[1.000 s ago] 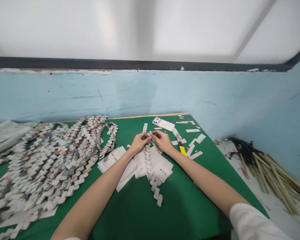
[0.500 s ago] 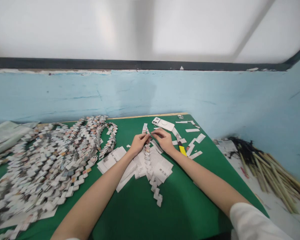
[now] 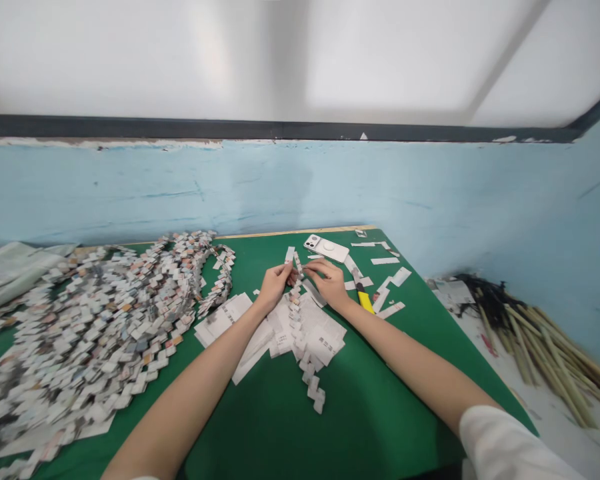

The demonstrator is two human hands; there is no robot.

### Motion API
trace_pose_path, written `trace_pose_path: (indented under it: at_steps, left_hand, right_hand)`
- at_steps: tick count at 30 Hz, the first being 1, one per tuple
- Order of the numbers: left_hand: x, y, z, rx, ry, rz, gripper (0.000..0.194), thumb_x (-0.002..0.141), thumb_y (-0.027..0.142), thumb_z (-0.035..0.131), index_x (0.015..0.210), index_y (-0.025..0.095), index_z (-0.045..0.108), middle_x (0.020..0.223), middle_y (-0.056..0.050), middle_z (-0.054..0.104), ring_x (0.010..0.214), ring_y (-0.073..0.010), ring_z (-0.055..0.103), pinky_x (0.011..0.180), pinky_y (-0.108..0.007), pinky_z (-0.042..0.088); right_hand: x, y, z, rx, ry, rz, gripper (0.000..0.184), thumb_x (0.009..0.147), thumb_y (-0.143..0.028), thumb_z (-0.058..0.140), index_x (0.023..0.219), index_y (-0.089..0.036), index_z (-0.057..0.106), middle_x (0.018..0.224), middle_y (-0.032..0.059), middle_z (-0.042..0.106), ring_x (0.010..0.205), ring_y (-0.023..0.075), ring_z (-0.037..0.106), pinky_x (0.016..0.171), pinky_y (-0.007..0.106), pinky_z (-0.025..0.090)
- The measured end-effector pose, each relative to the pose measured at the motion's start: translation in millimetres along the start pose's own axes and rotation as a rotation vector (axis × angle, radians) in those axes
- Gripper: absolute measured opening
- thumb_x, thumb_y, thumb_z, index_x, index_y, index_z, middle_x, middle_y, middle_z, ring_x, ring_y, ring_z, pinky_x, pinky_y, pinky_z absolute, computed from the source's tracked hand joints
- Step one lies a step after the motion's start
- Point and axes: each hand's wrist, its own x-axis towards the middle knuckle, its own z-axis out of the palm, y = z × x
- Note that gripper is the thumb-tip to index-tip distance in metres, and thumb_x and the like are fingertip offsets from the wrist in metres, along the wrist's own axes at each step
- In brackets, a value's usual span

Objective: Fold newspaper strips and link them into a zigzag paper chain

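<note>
A zigzag chain of folded newspaper runs toward me across loose printed sheets. My left hand pinches the chain's far end between thumb and fingers, where two paper ends stick up. Close beside it on the right, my right hand has its thumb and fingertips drawn together at the upright paper strip. The fingertips are small here, so their exact hold on the strip is hard to make out. Cut newspaper pieces lie beneath both hands on the green table.
A large heap of folded paper chains covers the left side. Behind my right hand lies a white phone. A yellow utility knife and scattered paper strips are to the right. Bamboo-like sticks lie beyond the table's right edge.
My fingers have parted slightly, and more of the upright paper strip shows between my hands. The left hand has turned a little; the chain's near end has stayed put.
</note>
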Motion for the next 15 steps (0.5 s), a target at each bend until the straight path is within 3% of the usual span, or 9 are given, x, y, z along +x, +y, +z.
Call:
trace_pose_path:
  at_steps: [4, 10, 15]
  left_hand:
    - [-1.8, 1.2, 0.7, 0.028, -0.047, 0.025, 0.047, 0.08, 0.061, 0.073, 0.074, 0.014, 0.071, 0.06, -0.003, 0.063, 0.055, -0.0126, 0.054, 0.057, -0.026, 0.043]
    - [-2.5, 2.4, 0.1, 0.015, -0.019, 0.016, 0.048, 0.079, 0.062, 0.072, 0.076, 0.015, 0.071, 0.06, -0.002, 0.063, 0.056, -0.0133, 0.056, 0.059, -0.027, 0.045]
    - [-3.2, 3.4, -0.3, 0.022, -0.015, 0.029, 0.051, 0.083, 0.063, 0.069, 0.067, 0.014, 0.067, 0.06, -0.003, 0.063, 0.056, -0.0129, 0.056, 0.06, -0.026, 0.044]
  right_hand:
    - [-0.7, 0.2, -1.4, -0.005, -0.031, -0.003, 0.017, 0.096, -0.032, 0.065, 0.092, -0.024, 0.08, 0.096, 0.0078, 0.075, 0.092, 0.0235, 0.07, 0.088, 0.039, 0.057]
    - [-1.8, -4.2, -2.9, -0.021, -0.043, -0.057, 0.018, 0.098, -0.027, 0.062, 0.097, -0.025, 0.08, 0.099, 0.0072, 0.076, 0.094, 0.0218, 0.071, 0.089, 0.037, 0.058]
    - [-1.7, -4.3, -2.7, -0.027, -0.041, -0.139, 0.019, 0.099, -0.025, 0.061, 0.101, -0.024, 0.08, 0.102, 0.0075, 0.077, 0.095, 0.0203, 0.072, 0.089, 0.035, 0.059]
